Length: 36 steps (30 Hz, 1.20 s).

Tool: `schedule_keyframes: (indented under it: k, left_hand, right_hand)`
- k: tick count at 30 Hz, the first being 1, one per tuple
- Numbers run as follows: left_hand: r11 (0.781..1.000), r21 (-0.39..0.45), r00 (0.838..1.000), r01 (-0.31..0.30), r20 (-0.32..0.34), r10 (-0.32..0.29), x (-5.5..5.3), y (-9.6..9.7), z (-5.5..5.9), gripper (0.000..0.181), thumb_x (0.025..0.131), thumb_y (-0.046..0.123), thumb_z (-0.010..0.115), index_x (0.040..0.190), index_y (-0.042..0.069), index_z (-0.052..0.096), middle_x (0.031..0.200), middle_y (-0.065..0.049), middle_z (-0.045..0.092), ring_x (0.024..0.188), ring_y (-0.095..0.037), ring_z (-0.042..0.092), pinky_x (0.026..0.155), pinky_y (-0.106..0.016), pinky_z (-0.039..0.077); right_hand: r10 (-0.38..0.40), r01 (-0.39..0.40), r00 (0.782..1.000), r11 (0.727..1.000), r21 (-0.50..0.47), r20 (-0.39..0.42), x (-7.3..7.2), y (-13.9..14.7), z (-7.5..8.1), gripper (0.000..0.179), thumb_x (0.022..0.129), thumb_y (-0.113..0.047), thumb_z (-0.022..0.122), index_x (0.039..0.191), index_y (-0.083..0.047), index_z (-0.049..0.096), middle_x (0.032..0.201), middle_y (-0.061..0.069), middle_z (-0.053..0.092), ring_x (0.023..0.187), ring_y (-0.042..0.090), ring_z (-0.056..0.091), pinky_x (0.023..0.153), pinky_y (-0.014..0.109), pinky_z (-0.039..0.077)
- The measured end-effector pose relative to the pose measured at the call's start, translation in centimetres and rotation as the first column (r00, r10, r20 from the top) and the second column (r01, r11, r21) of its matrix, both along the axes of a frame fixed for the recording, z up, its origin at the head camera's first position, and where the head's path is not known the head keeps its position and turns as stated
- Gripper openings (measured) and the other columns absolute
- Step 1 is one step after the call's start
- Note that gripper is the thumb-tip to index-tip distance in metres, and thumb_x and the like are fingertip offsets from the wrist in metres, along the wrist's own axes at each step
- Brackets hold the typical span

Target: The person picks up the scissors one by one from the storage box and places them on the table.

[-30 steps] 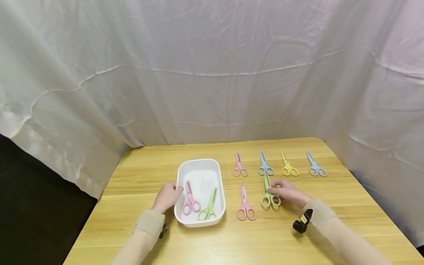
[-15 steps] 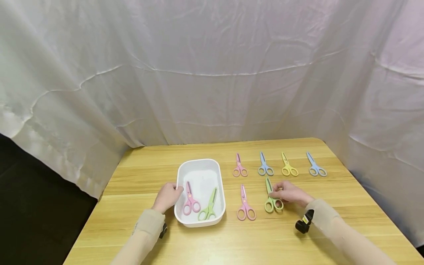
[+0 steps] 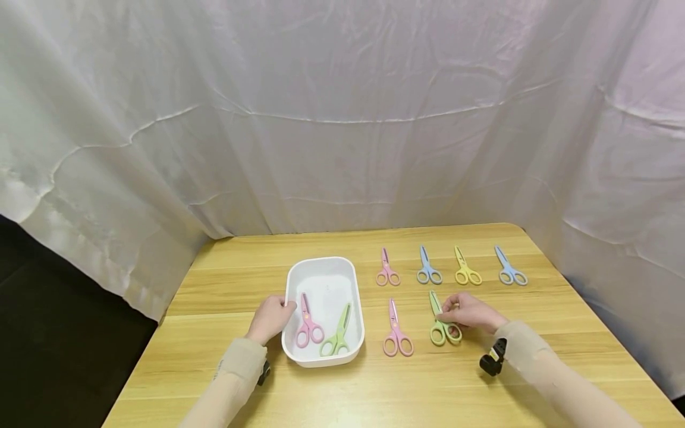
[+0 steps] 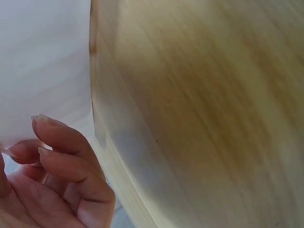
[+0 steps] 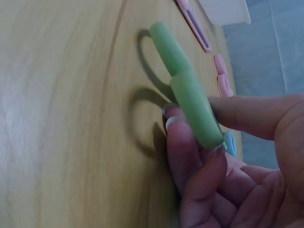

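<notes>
My left hand (image 3: 270,318) grips the left wall of a white plastic box (image 3: 324,262), thumb over the rim. Inside the box lie pink scissors (image 3: 307,324) and green scissors (image 3: 338,337). In the left wrist view, curled fingers (image 4: 71,156) show against the white box wall. My right hand (image 3: 468,312) pinches another pair of green scissors (image 3: 437,309) near the pivot. The right wrist view shows their green handles (image 5: 192,102) between thumb and fingers, with shadows on the wood beneath. Pink scissors (image 3: 395,329) lie on the table between the box and my right hand.
Along the back of the wooden table (image 3: 241,261) lie pink scissors (image 3: 386,270), blue scissors (image 3: 427,267), yellow scissors (image 3: 466,268) and a second blue pair (image 3: 509,268). A pale curtain (image 3: 342,166) hangs behind and beside the table.
My right hand has shifted slightly right and toward me, with the green scissors moving along in its pinch. The left hand and the box have stayed in place.
</notes>
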<state>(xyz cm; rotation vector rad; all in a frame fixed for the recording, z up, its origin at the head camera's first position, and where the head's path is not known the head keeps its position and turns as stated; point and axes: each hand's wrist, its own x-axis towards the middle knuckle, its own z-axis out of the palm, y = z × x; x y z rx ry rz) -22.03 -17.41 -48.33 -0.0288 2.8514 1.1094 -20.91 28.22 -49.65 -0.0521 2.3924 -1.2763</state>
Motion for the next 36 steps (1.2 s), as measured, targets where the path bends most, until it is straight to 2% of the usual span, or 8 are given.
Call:
schedule_keyframes:
  k: [6,9,13,20,27,36]
  left_hand:
    - [1.000,0.003,1.000,-0.001,0.001,0.001,0.02,0.01,0.03,0.031,0.095,0.023,0.052,0.091,0.002,0.074,0.080,-0.008,0.069,0.073,-0.019,0.058,0.062,-0.026,0.045]
    - [1.000,0.008,1.000,-0.002,0.004,0.002,0.04,0.00,0.01,0.031,0.095,0.023,0.052,0.093,0.001,0.074,0.081,-0.009,0.069,0.073,-0.019,0.059,0.062,-0.026,0.046]
    - [1.000,0.016,1.000,-0.005,-0.001,0.005,0.04,0.02,-0.03,0.031,0.095,0.022,0.052,0.093,0.001,0.074,0.080,-0.009,0.069,0.072,-0.018,0.059,0.061,-0.026,0.045]
    - [1.000,0.013,1.000,-0.008,-0.007,0.008,0.03,0.08,-0.03,0.030,0.094,0.022,0.052,0.083,0.002,0.071,0.073,-0.007,0.063,0.069,-0.018,0.055,0.058,-0.026,0.041]
    - [1.000,0.021,1.000,-0.011,0.003,0.011,0.03,0.03,-0.14,0.030,0.095,0.022,0.052,0.089,0.001,0.073,0.079,-0.008,0.068,0.072,-0.018,0.058,0.060,-0.026,0.044]
    - [1.000,0.012,1.000,-0.018,0.006,0.018,-0.02,0.14,-0.20,0.031,0.095,0.024,0.052,0.089,0.001,0.073,0.079,-0.008,0.068,0.072,-0.018,0.058,0.060,-0.025,0.045]
  right_hand:
    - [0.001,0.004,0.998,0.995,0.096,-0.056,0.05,0.10,0.25,0.025,0.087,-0.022,0.076,0.091,-0.003,0.061,0.062,-0.005,0.056,0.055,0.006,0.050,0.049,0.018,0.037]
    - [0.028,-0.008,0.994,0.984,0.179,-0.110,0.02,0.25,0.42,0.026,0.086,-0.026,0.078,0.086,-0.005,0.062,0.062,-0.006,0.055,0.057,0.007,0.049,0.051,0.020,0.039]
    - [0.046,-0.010,0.989,0.969,0.246,-0.140,0.02,0.39,0.61,0.030,0.084,-0.031,0.080,0.082,-0.007,0.062,0.062,-0.004,0.058,0.058,0.009,0.052,0.052,0.021,0.041]
    - [0.029,0.010,0.990,0.965,0.264,-0.141,0.13,0.45,0.71,0.035,0.083,-0.033,0.081,0.080,-0.007,0.059,0.059,0.000,0.059,0.054,0.012,0.055,0.050,0.023,0.045]
    - [0.035,0.000,0.989,0.971,0.240,-0.141,0.04,0.33,0.66,0.035,0.087,-0.037,0.077,0.079,-0.007,0.061,0.059,0.000,0.060,0.054,0.012,0.053,0.051,0.024,0.044]
    - [0.087,-0.030,0.980,0.954,0.299,-0.179,-0.13,-0.28,0.43,0.041,0.087,-0.039,0.076,0.061,-0.013,0.058,0.052,-0.006,0.053,0.049,0.010,0.049,0.048,0.024,0.043]
